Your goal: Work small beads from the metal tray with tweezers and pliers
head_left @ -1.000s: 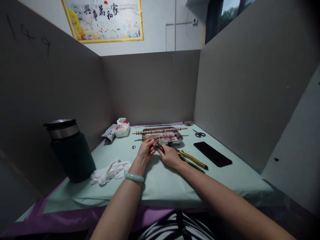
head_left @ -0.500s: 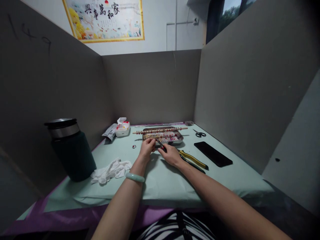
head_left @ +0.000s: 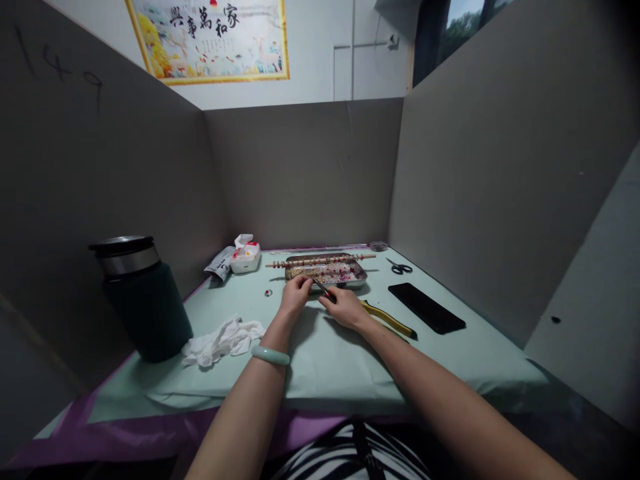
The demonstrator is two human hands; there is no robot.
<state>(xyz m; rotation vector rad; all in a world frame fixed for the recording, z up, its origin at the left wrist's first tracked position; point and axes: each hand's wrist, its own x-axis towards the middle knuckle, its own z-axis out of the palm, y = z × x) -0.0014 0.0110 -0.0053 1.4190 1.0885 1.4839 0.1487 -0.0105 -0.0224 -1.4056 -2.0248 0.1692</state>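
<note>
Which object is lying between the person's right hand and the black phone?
In the head view, a yellow-handled tool, probably pliers, lies between the right hand and the black phone; one end is hidden.

Cool, dim light leaves the left grey partition [head_left: 95, 173] in gloom, with daylight in the window [head_left: 463, 27] and soft shadows on the pale green tablecloth [head_left: 340, 373]. Wide-angle distortion tilts the insulated bottle [head_left: 143, 307] outward; beads [head_left: 340, 271] blur into specks, and the upper right corner fades to black.

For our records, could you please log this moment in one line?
left hand: pinched, near tray; right hand: holding slim tool; pliers: on table
</note>
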